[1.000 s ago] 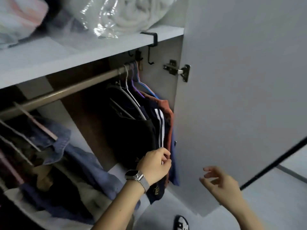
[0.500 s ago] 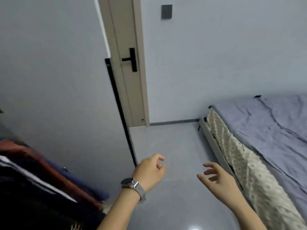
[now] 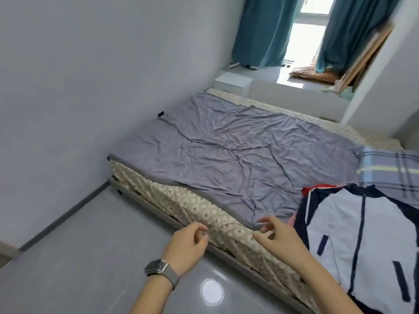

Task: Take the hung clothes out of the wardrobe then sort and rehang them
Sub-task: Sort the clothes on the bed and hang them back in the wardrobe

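Observation:
A white jacket with dark navy trim (image 3: 367, 241) lies spread on the near right corner of the bed, with a red edge (image 3: 317, 189) showing at its top. My left hand (image 3: 186, 245), a watch on its wrist, hovers above the floor in front of the bed, fingers loosely curled and holding nothing. To its right, my right hand (image 3: 278, 239) is over the bed's edge just left of the jacket, fingers relaxed and empty. The wardrobe is out of view.
The bed (image 3: 226, 155) has a wrinkled grey sheet over a patterned mattress cover (image 3: 199, 207). A plaid pillow (image 3: 390, 171) lies at the right. Grey floor (image 3: 79, 257) runs left of the bed. Teal curtains (image 3: 263, 30) and a window ledge are at the back.
The view swung right from the wardrobe, past the door, to the bed. My left hand let go of the hanging clothes; both hands stay raised and empty.

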### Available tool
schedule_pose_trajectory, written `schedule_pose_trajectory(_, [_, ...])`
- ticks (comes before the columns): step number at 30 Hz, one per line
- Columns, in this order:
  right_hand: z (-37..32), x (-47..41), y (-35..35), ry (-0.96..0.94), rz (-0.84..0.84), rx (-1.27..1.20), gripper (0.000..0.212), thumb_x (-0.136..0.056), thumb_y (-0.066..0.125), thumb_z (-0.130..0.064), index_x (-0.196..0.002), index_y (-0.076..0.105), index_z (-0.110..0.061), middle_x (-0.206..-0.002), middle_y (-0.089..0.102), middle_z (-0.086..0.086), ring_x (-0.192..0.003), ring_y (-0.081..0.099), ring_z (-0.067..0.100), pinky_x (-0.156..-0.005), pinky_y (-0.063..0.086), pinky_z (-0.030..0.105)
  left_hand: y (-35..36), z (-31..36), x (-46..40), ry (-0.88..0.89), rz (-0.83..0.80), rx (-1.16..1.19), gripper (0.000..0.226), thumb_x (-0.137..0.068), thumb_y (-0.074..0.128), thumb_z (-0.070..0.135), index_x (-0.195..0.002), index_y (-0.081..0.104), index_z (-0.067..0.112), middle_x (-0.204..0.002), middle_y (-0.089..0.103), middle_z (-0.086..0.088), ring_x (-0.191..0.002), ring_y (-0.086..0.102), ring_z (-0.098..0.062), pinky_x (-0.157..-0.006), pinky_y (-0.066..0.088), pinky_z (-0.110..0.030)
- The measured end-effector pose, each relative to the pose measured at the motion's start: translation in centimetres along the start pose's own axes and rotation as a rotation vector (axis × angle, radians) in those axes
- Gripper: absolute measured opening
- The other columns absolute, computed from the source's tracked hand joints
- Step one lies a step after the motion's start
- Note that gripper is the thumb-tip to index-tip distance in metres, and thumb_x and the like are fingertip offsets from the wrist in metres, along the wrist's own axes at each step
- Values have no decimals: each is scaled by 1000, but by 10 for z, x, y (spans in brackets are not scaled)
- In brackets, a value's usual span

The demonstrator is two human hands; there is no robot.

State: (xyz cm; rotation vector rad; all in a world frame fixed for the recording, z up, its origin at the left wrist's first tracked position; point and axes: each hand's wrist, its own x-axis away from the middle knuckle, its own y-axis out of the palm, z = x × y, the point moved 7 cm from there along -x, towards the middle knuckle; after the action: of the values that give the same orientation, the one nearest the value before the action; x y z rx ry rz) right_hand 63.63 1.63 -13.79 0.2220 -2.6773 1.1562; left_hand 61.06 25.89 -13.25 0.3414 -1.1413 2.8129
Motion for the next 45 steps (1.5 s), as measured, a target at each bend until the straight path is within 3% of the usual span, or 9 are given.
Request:
schedule_pose_trajectory(15, [169, -35, -132, 511, 324, -175, 32, -85, 63, -39, -114, 54, -30, -96, 59, -13, -78, 57, 2, -67, 43, 18, 168, 169, -197, 319, -433, -135, 19, -91, 51, 26, -108, 59, 25, -84, 58, 10, -76, 57, -7, -72, 46, -23])
schedule_pose_trajectory(20, [210, -49, -166, 628, 422, -262, 28, -86, 64, -35, -112, 55, -29, -96, 61, -11, -78, 58, 6, -73, 50, 24, 214, 219, -246, 391, -492, -115, 17, -92, 51, 21, -106, 61, 22, -71, 53, 13, -60, 51, -3, -53, 36, -14])
schedule_pose_trajectory(25, [261, -57, -195, 701, 516, -331, 26, -85, 64, -31, -111, 58, -28, -95, 62, -11, -84, 58, 5, -69, 43, 18, 260, 253, -280, 396, -530, -150, 15, -91, 52, 22, -102, 61, 26, -78, 61, 9, -70, 58, -6, -61, 45, -21])
schedule_pose_trajectory(28, [303, -62, -214, 721, 506, -342, 24, -87, 63, -27, -110, 58, -26, -94, 61, -11, -83, 55, 4, -72, 41, 19, 289, 264, -290, 368, -557, -153, 12, -90, 53, 20, -98, 60, 27, -78, 61, 9, -69, 59, -5, -62, 45, -16])
schedule_pose_trajectory(32, [366, -75, -238, 723, 432, -317, 20, -88, 61, -25, -108, 58, -27, -95, 60, -12, -77, 56, 3, -63, 40, 15, 321, 282, -300, 323, -551, -133, 12, -91, 54, 17, -93, 57, 28, -75, 60, 11, -67, 56, 0, -56, 41, -8])
schedule_pose_trajectory(35, [420, -99, -263, 693, 338, -306, 22, -89, 60, -23, -111, 58, -24, -97, 60, -10, -77, 56, 4, -60, 40, 14, 347, 304, -312, 241, -478, -95, 9, -92, 54, 19, -90, 58, 27, -79, 63, 9, -71, 60, -5, -59, 42, -13])
schedule_pose_trajectory(39, [494, -137, -310, 655, 256, -277, 22, -90, 59, -22, -112, 58, -22, -98, 61, -7, -82, 56, 8, -60, 41, 15, 397, 346, -319, 175, -421, -18, 23, -93, 53, 16, -79, 55, 34, -76, 66, 9, -74, 63, -10, -73, 51, -30])
schedule_pose_trajectory(43, [563, -178, -344, 646, 167, -228, 22, -91, 55, -20, -113, 58, -20, -96, 60, -5, -91, 57, 12, -62, 41, 16, 452, 376, -332, 100, -388, 27, 22, -93, 52, 17, -81, 58, 34, -75, 67, 8, -74, 66, -16, -73, 54, -36])
schedule_pose_trajectory(45, [593, -196, -350, 664, 107, -215, 23, -91, 54, -20, -113, 56, -21, -92, 61, -3, -84, 58, 12, -61, 42, 18, 475, 384, -340, 68, -360, 29, 18, -92, 52, 17, -84, 60, 31, -78, 68, 7, -75, 66, -16, -71, 54, -33])
